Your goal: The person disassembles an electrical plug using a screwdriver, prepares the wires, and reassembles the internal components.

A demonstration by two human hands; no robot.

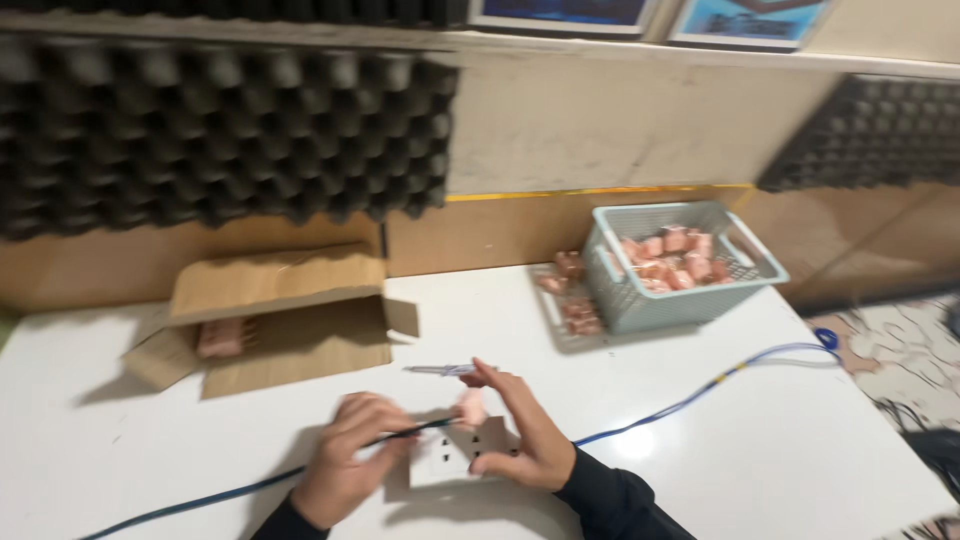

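Down near the front of the white surface [700, 440], two hands meet over a flat white socket plate [452, 458]. The left hand [345, 468] curls shut on the plate's left edge, where a dark cable [190, 503] runs out. The right hand [525, 435] holds the plate's right side and pinches a small pink piece [470, 406]. A thin tool [440, 370] lies just behind the hands. Far left sits an open cardboard box [275, 320]. Far right stands a pale green basket [680, 262] full of pink pieces.
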